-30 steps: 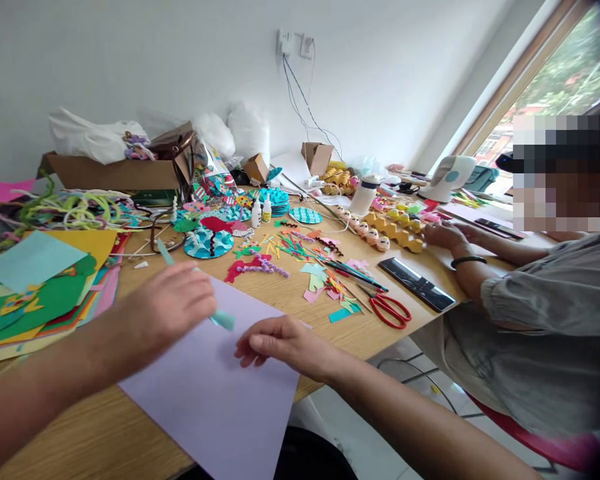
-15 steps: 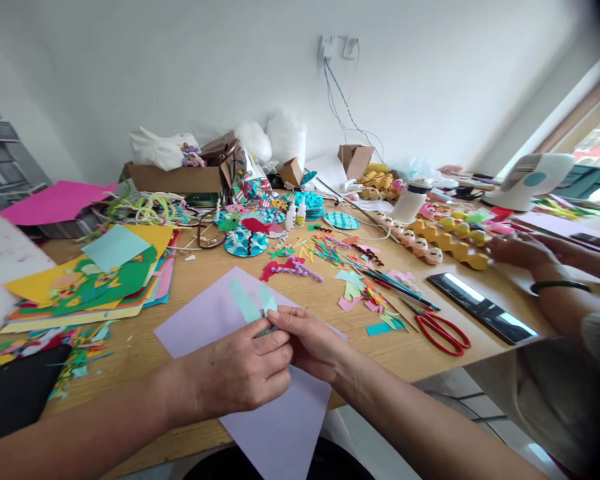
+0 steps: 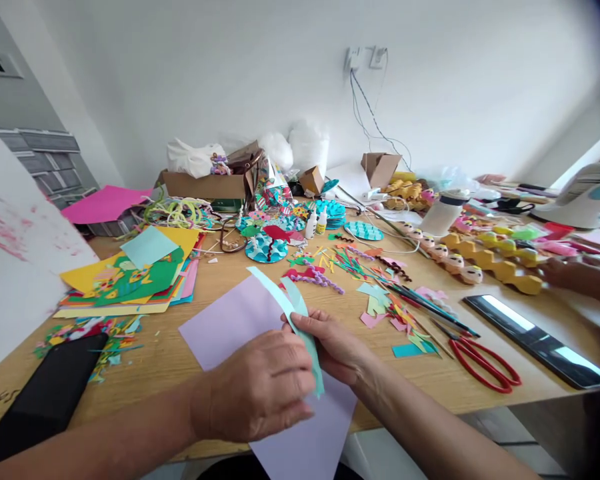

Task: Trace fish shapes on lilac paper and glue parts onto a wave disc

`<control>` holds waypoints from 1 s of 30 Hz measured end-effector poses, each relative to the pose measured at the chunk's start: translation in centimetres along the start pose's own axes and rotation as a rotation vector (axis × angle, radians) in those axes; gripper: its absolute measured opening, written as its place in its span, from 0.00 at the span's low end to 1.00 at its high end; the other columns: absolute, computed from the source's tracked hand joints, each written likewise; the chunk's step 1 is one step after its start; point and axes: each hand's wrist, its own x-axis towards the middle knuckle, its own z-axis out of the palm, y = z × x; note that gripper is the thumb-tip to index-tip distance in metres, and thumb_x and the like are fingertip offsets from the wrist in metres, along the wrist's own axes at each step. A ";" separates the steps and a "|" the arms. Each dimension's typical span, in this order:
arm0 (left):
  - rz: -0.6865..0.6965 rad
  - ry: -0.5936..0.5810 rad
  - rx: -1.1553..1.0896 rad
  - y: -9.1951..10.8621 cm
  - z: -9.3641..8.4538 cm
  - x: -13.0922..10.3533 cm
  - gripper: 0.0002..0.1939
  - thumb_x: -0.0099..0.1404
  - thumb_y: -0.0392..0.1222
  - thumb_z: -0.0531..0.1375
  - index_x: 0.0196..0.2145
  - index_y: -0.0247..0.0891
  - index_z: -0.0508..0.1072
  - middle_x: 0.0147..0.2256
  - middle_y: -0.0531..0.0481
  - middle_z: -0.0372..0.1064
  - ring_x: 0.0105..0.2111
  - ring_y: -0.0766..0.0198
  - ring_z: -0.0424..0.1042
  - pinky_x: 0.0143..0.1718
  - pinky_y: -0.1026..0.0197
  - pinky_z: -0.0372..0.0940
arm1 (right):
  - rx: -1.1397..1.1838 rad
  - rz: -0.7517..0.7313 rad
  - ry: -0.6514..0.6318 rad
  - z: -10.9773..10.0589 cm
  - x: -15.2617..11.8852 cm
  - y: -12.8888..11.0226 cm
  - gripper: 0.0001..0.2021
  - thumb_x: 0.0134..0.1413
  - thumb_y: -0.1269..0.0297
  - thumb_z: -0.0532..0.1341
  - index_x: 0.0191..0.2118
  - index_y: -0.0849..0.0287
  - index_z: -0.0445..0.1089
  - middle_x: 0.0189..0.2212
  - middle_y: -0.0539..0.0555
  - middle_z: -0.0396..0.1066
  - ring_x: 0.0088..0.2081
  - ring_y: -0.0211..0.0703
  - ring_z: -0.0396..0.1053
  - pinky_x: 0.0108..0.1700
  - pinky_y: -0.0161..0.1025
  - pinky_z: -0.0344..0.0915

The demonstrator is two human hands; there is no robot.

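My right hand [image 3: 333, 343] pinches a folded mint-green paper strip [image 3: 307, 350] between thumb and fingers. The strip's two upper ends spread apart in a V, and its lower end hangs between my hands. Close against the strip's left side, my left hand [image 3: 260, 387] has its fingers curled in, slightly blurred. Its thumb and anything inside its grip are hidden. Beneath both hands lies a lilac paper sheet [image 3: 230, 320], with one corner reaching past the table's front edge.
Red-handled scissors [image 3: 485, 363], paper scraps [image 3: 375, 300] and a dark phone [image 3: 535, 340] lie to the right. Coloured sheets [image 3: 180, 293] and a black phone [image 3: 45, 393] are at left. Glue bottles [image 3: 311, 224] stand behind. Another person's hand [image 3: 575, 277] is at far right.
The strip now stands out longer from my right hand, its lower part uncovered. My left hand has shifted down and away from my right fingers. The view has turned left.
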 end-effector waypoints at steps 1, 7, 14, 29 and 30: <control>-0.176 0.067 -0.141 0.0 0.0 -0.4 0.10 0.66 0.39 0.50 0.34 0.34 0.70 0.34 0.44 0.69 0.38 0.59 0.67 0.46 0.56 0.62 | -0.040 -0.018 0.016 -0.1 0.0 -0.3 0.14 0.37 0.61 0.70 0.27 0.66 0.71 0.22 0.50 0.72 0.21 0.29 0.65 0.27 0.29 0.61; -0.984 0.510 -1.019 -2.1 1.0 -1.7 0.13 0.65 0.49 0.52 0.39 0.38 0.70 0.39 0.46 0.68 0.43 0.59 0.65 0.45 0.57 0.60 | -0.285 -0.175 -0.013 0.2 0.1 -0.7 0.16 0.42 0.54 0.66 0.28 0.65 0.70 0.22 0.51 0.72 0.22 0.32 0.67 0.27 0.30 0.61; -0.891 0.598 -1.380 -2.8 2.1 0.0 0.14 0.65 0.47 0.54 0.39 0.33 0.72 0.25 0.49 0.66 0.23 0.65 0.64 0.25 0.61 0.61 | -0.450 -0.147 -0.164 0.5 1.1 1.1 0.19 0.47 0.49 0.60 0.35 0.63 0.69 0.23 0.49 0.68 0.25 0.35 0.66 0.32 0.36 0.63; -1.044 0.732 -1.420 -4.6 2.3 0.1 0.09 0.61 0.42 0.58 0.37 0.34 0.72 0.28 0.48 0.72 0.20 0.66 0.68 0.23 0.61 0.65 | -0.909 -0.078 -0.159 1.2 0.9 -0.8 0.23 0.58 0.48 0.48 0.25 0.62 0.64 0.16 0.48 0.62 0.18 0.30 0.60 0.22 0.30 0.57; -1.055 0.728 -1.426 -4.6 2.3 0.2 0.10 0.62 0.42 0.56 0.38 0.34 0.72 0.29 0.48 0.72 0.19 0.66 0.67 0.21 0.62 0.64 | -0.903 -0.036 -0.158 1.3 1.2 -0.7 0.24 0.58 0.47 0.48 0.24 0.62 0.64 0.16 0.48 0.62 0.17 0.29 0.60 0.20 0.29 0.57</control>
